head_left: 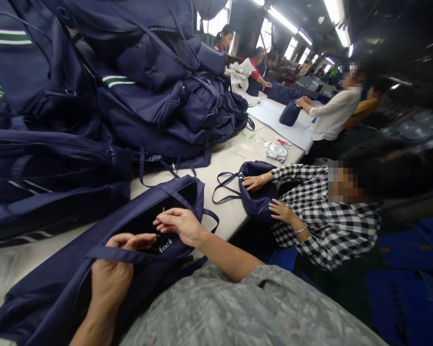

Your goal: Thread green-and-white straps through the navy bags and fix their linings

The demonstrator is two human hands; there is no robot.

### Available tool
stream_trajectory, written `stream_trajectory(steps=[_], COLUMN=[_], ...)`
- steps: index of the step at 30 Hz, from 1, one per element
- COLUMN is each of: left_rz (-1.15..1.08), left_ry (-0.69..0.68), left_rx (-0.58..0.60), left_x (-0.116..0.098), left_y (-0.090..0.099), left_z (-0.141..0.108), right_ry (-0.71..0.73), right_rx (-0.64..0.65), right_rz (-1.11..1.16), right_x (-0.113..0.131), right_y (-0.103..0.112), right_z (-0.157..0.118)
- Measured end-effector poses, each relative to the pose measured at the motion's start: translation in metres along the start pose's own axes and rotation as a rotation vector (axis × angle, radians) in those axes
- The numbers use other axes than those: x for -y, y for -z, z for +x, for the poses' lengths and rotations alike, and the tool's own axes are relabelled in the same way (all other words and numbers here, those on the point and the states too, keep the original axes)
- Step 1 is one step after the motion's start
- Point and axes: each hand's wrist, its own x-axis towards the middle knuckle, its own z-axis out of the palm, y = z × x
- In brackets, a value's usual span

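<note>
A long navy fabric bag (63,250) lies in front of me on the table, its top gaping over a dark inside. My left hand (113,264) is at the near side of the opening with a bag strap (111,253) across it. Its fingers are pinched together over the opening. Facing it, my right hand (182,226) is also closed in a pinch, a short gap away. Anything between the fingertips is too small or dark to tell. Just below them, a black piece with white lettering (166,246) shows in the opening.
Navy bags (147,91) are heaped high at the left and back. Across the pale table (223,216), a person in a checked shirt (310,226) handles a smaller navy bag (256,202). A silvery roll (276,151) lies farther along. More people work at the back.
</note>
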Motion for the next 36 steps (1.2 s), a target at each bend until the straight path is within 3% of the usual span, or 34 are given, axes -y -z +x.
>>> stream_trajectory(steps=[5, 9, 15, 18, 20, 23, 25, 27, 29, 32, 34, 36], left_rz=[0.186, 0.357, 0.38, 0.394, 0.332, 0.044, -0.132, -0.11, 0.173, 0.713, 0.916, 1.06], left_ry=[-0.036, -0.064, -0.057, -0.023, 0.042, 0.196, 0.296, 0.345, 0.255, -0.186, -0.468, -0.584], left_rx=[-0.132, -0.097, -0.115, -0.149, -0.155, -0.152, -0.123, -0.08, -0.059, -0.032, -0.009, 0.032], left_x=[-0.001, 0.004, 0.002, -0.002, -0.007, -0.017, -0.023, -0.026, -0.026, -0.021, -0.017, -0.013], left_y=[0.005, 0.015, 0.016, 0.017, 0.021, 0.029, 0.036, 0.042, 0.047, 0.056, 0.061, 0.066], left_z=[0.009, 0.019, 0.021, 0.021, 0.023, 0.029, 0.033, 0.035, 0.032, 0.021, 0.014, 0.011], right_ry=[-0.004, 0.047, -0.124, -0.134, -0.11, -0.043, -0.002, 0.04, 0.087, 0.183, 0.193, 0.128], right_rx=[0.144, 0.244, 0.348, 0.304, 0.231, 0.159, 0.171, 0.209, 0.239, 0.255, 0.272, 0.305], right_rz=[-0.224, -0.39, -0.381, -0.409, -0.469, -0.633, -0.782, -0.949, -1.108, -1.21, -1.13, -0.956], right_x=[-0.002, -0.002, -0.006, -0.01, -0.01, -0.005, -0.001, 0.004, 0.007, 0.011, 0.012, 0.013], right_y=[-0.001, -0.01, -0.017, -0.017, -0.015, -0.008, -0.003, -0.001, 0.0, -0.003, -0.005, -0.008], right_z=[-0.008, -0.008, 0.004, 0.008, 0.012, 0.02, 0.026, 0.032, 0.036, 0.042, 0.046, 0.048])
